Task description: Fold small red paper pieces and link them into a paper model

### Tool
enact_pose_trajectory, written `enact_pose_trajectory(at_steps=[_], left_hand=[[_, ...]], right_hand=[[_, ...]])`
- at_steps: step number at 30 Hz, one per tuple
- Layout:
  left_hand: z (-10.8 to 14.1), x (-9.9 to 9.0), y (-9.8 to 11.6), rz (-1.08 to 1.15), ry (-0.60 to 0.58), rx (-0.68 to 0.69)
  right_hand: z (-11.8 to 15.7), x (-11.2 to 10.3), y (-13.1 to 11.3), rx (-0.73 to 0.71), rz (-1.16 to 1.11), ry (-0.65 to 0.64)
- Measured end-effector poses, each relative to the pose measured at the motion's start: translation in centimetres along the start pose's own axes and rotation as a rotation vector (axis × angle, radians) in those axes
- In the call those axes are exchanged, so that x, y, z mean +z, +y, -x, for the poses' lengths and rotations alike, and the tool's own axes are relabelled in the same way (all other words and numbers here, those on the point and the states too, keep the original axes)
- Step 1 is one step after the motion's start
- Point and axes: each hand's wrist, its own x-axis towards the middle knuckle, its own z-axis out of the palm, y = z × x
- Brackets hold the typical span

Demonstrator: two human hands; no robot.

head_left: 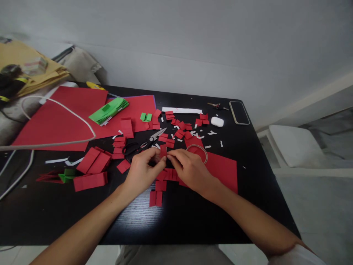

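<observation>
Between my two hands, near the middle of the black table, is a small folded red paper piece [163, 150]. My left hand [143, 167] pinches it from the left, and the fingertips of my right hand [190, 169] close on its right edge. Just below my fingers lie more folded red pieces [160, 186], the lowest one [156, 198] nearest to me. Black-handled scissors [143, 143] rest open beyond my left hand. A tape ring [205, 154] lies beside my right hand, partly on a red sheet [223, 169].
Large red sheets [63, 114] and a green paper bundle [109, 110] lie at the left, under a white cable [68, 142]. Red folded stacks [93, 160] are nearer. White scraps, a white case [217, 122], keys [217, 106] and a phone [239, 112] are at the right.
</observation>
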Motion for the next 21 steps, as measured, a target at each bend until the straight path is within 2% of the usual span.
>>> enact_pose_trajectory(at_steps=[9,16,21], left_hand=[[-0.1,0.0,-0.2,-0.06,-0.033,0.045],[-0.1,0.0,-0.3,-0.038,-0.054,0.01],[0.0,0.0,-0.3,-0.015,-0.052,0.004]], right_hand=[[-0.2,-0.2,0.2,0.012,0.008,-0.083],[-0.5,-0.2,0.4,0.061,-0.056,-0.106],[-0.9,-1.1,0.5,0.074,-0.124,-0.129]])
